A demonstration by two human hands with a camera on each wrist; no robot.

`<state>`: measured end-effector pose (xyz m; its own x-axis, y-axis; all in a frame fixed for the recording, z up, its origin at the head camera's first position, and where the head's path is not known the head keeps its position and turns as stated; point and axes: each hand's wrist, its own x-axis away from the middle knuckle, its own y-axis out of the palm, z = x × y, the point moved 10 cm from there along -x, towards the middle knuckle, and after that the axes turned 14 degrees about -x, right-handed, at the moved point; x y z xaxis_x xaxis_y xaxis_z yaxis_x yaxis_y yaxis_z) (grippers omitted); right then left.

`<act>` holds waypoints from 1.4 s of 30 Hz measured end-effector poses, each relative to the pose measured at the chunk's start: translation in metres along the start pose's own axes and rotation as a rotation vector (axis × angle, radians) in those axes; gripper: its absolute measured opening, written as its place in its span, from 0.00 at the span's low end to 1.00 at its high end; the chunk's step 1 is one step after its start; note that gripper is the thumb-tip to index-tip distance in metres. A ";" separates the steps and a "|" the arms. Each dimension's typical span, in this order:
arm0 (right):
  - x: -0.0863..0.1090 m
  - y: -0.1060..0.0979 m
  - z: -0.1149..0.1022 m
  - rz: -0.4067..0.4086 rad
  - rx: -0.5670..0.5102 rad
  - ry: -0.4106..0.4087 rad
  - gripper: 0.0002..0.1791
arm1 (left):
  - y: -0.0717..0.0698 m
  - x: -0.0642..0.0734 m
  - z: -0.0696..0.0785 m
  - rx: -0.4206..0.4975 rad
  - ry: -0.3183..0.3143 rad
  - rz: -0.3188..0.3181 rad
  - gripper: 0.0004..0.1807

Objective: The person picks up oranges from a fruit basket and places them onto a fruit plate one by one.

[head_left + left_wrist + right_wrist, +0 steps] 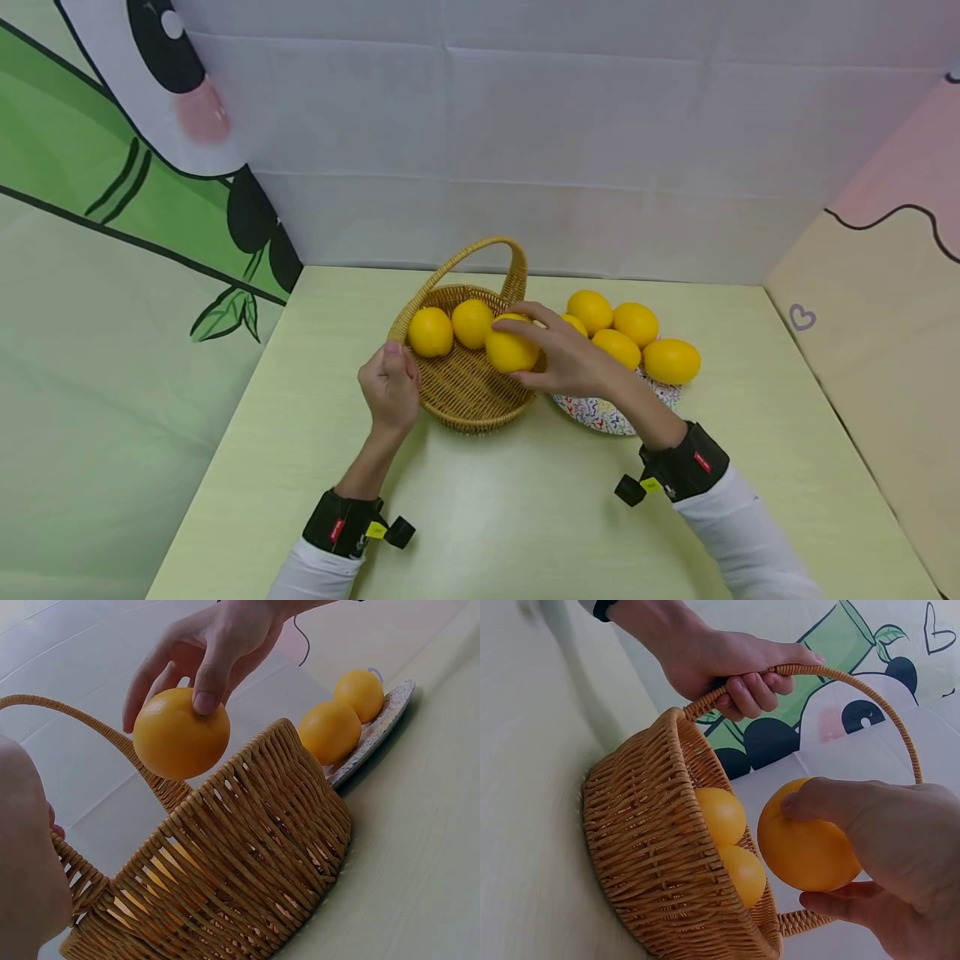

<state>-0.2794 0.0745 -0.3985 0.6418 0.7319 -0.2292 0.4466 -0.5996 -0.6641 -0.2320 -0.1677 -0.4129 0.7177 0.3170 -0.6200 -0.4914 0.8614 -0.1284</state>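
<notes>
My left hand (391, 386) grips the arched handle of a wicker basket (641, 825) near its left end. Two oranges (431, 332) lie inside, by the far left wall. Over the basket's right side, my right hand (562, 350) holds another orange (180, 733) between thumb and fingers. That orange is above the rim, as the left wrist view shows. From the right wrist, the left hand's fingers appear curled round the handle, and the two fruits in the basket sit just beyond the held one.
Right of the basket stands a plate (600, 414) with a colourful pattern, piled with several oranges (636, 323). My right forearm passes over its front edge. The pale table (480, 508) meets a grey cloth backdrop (562, 158) behind the basket, with printed cloth on both sides.
</notes>
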 end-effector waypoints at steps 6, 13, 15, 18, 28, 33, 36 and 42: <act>0.016 -0.010 0.006 0.047 0.019 -0.002 0.40 | 0.001 0.000 0.000 0.008 0.004 -0.001 0.33; 0.037 -0.020 0.015 0.097 0.015 0.029 0.40 | 0.001 0.001 -0.001 0.002 -0.016 0.002 0.36; 0.043 -0.023 0.019 0.116 0.015 0.035 0.40 | 0.001 0.001 -0.001 -0.004 -0.018 0.001 0.36; 0.052 -0.027 0.023 0.139 0.028 0.048 0.41 | 0.001 0.001 -0.002 -0.008 -0.020 0.000 0.36; 0.076 -0.034 0.040 0.182 0.022 0.114 0.40 | 0.001 0.001 -0.003 0.026 -0.023 0.010 0.34; 0.089 -0.038 0.047 0.199 0.042 0.130 0.40 | 0.001 0.001 -0.004 0.029 -0.031 0.009 0.34; 0.098 -0.041 0.050 0.212 0.050 0.134 0.41 | 0.001 0.000 -0.004 0.020 -0.031 0.006 0.34; 0.118 -0.046 0.057 0.240 0.048 0.171 0.42 | 0.001 0.000 -0.004 0.010 -0.024 0.002 0.34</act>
<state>-0.2599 0.2071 -0.4361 0.8229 0.5034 -0.2634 0.2420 -0.7300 -0.6391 -0.2343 -0.1683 -0.4157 0.7286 0.3280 -0.6013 -0.4878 0.8647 -0.1194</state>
